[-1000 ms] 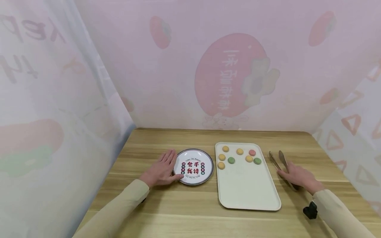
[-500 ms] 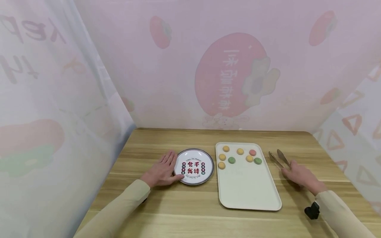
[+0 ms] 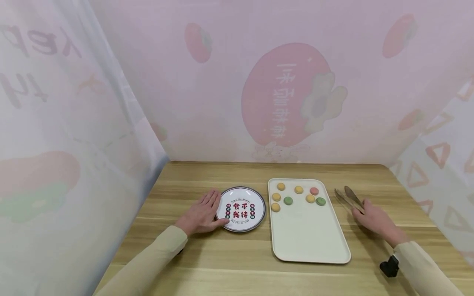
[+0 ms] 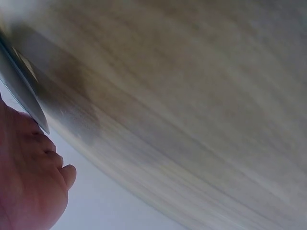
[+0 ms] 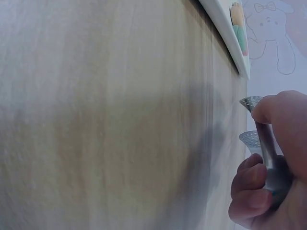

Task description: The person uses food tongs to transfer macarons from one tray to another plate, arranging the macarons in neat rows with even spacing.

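Note:
My left hand (image 3: 201,213) lies flat on the wooden table, fingers straight, its thumb side touching the rim of a round printed plate (image 3: 259,220). In the left wrist view the left hand (image 4: 29,182) sits against the plate's edge (image 4: 24,91). My right hand (image 3: 375,220) grips the handles of metal tongs (image 3: 346,198) to the right of a cream tray (image 3: 309,238). The right wrist view shows the right hand (image 5: 268,191) with fingers and thumb curled round the tongs (image 5: 266,148), whose perforated tips stand slightly apart. Several small round sweets (image 3: 288,200) in yellow, green and pink lie at the tray's far end.
Printed pink and white curtains wall in the table on the left, back and right. A small black device (image 3: 388,266) sits at my right wrist. Bare wood (image 3: 237,263) runs along the near edge, in front of the plate and tray.
My right hand has closed round the tongs' handles and shifted slightly right; the tongs have swung a little. The left hand, plate and tray have stayed put.

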